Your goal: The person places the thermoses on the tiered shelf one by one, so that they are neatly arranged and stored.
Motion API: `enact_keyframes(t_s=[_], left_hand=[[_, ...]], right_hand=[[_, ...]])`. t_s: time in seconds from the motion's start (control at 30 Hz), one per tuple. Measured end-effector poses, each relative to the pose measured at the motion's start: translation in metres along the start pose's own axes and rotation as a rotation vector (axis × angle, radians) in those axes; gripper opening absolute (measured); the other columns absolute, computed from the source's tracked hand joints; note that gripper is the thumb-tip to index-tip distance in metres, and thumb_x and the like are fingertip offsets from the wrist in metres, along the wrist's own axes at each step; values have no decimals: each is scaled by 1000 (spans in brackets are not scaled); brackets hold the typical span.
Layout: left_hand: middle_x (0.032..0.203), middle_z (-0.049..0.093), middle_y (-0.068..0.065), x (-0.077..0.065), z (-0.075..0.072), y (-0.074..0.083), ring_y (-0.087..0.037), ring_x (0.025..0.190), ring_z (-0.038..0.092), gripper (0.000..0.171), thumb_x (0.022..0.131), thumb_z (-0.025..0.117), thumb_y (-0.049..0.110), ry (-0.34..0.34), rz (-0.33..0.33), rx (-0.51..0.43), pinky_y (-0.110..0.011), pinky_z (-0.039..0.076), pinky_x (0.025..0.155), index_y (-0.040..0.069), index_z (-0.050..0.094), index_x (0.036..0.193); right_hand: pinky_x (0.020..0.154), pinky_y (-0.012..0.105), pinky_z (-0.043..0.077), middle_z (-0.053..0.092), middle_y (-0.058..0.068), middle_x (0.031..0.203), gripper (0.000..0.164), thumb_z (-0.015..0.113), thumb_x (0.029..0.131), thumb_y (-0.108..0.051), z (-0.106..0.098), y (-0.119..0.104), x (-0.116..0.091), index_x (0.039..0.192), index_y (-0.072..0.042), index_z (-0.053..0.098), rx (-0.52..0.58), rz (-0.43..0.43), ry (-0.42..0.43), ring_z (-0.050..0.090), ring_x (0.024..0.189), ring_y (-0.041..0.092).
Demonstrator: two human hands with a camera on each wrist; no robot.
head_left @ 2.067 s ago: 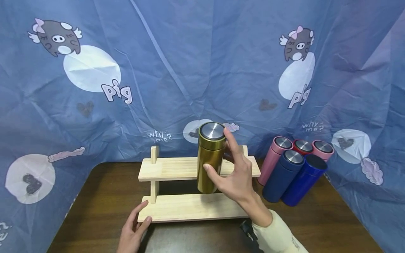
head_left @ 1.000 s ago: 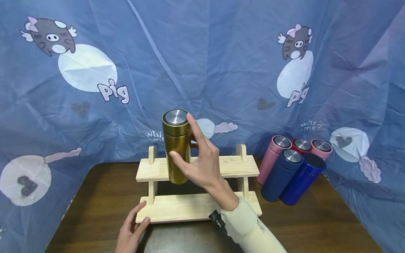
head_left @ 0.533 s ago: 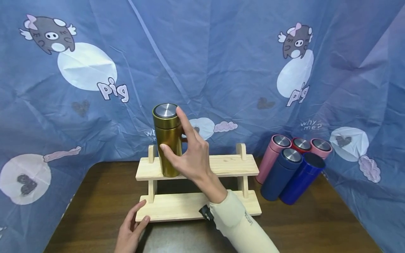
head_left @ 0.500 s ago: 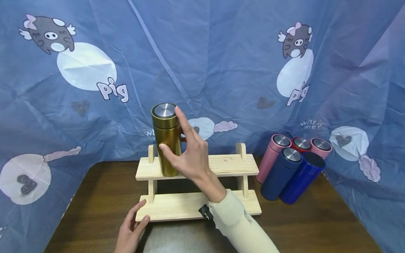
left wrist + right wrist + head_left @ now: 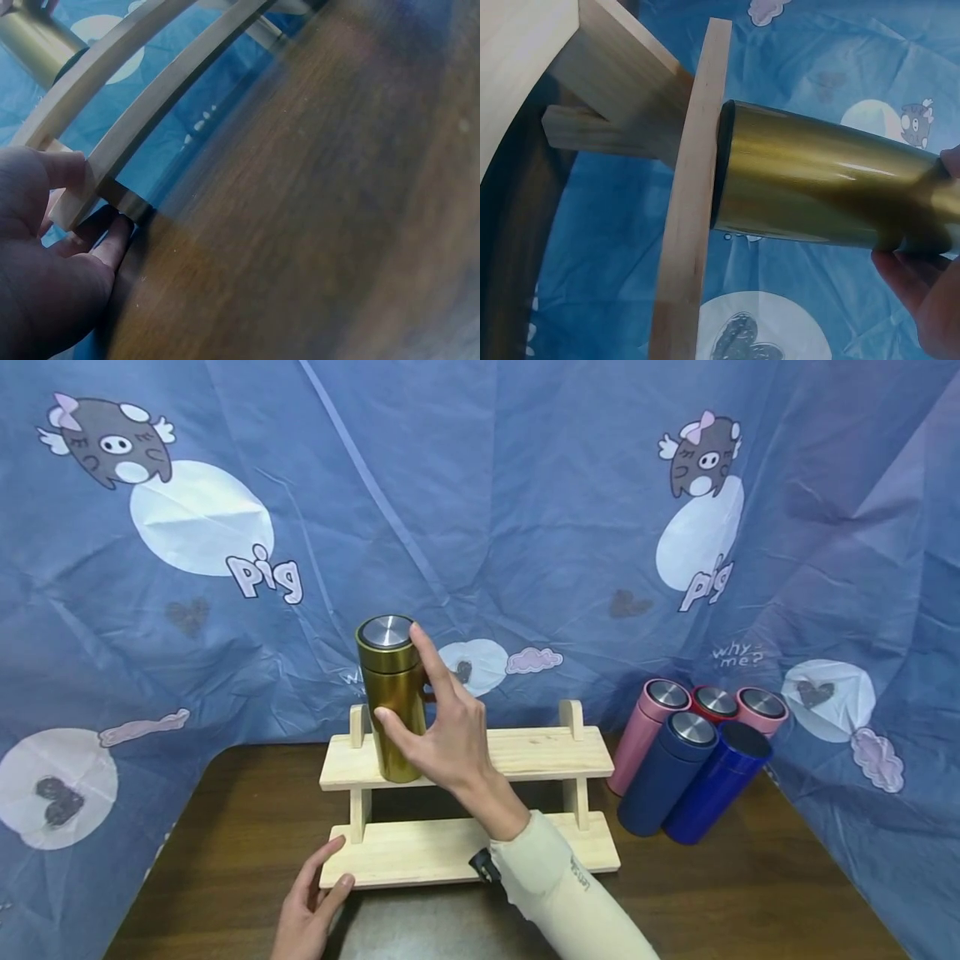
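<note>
A gold thermos bottle (image 5: 400, 714) with a steel lid top stands upright at the left part of the upper shelf of a two-tier wooden rack (image 5: 525, 752). My right hand (image 5: 453, 731) holds it from the right, thumb on the near side and index finger up by the lid; the other fingers are partly hidden behind it. In the right wrist view the base of the gold thermos (image 5: 817, 184) meets the shelf board (image 5: 686, 217). My left hand (image 5: 311, 902) grips the lower shelf's left end, its thumb and fingers on either side of the board (image 5: 112, 161) in the left wrist view.
Several more thermoses are grouped at the right of the brown table (image 5: 757, 893): a navy one (image 5: 663, 781), a bright blue one (image 5: 712, 793), a pink one (image 5: 637, 739), with a red one (image 5: 716, 703) and another pink one behind. A blue printed cloth (image 5: 480, 527) hangs behind.
The gold thermos has travelled left in my right hand, from mid-rack to the left part of the upper shelf, then dropped slightly. My left hand has kept its place on the rack.
</note>
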State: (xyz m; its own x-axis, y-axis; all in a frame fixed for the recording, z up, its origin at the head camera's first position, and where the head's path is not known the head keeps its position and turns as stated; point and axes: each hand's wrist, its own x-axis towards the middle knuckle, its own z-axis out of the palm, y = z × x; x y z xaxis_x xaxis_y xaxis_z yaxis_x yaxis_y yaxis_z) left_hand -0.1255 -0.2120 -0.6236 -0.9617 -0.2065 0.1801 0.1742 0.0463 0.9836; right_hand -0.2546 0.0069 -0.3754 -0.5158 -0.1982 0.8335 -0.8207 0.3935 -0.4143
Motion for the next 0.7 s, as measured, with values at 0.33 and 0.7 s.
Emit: enact_keyframes(t_s=[0.33,0.7], left_hand=[[149,62,0,-7,10,32,9,119,62,50,105,71,-2,21,34,-19,-9,50,96,0,59,154],[154,62,-3,1,1,9,8,122,61,55,106,73,3,3,-47,11,-10,50,98,1,54,158]], right_hand=[[95,35,65,71,21,133,114,93,91,-20,-2,3,-6,178,-18,19,127,104,-94,74,121,33],[93,41,66,70,20,138,114,97,87,-24,-1,4,-14,176,-15,27,77,169,-142,77,114,33]])
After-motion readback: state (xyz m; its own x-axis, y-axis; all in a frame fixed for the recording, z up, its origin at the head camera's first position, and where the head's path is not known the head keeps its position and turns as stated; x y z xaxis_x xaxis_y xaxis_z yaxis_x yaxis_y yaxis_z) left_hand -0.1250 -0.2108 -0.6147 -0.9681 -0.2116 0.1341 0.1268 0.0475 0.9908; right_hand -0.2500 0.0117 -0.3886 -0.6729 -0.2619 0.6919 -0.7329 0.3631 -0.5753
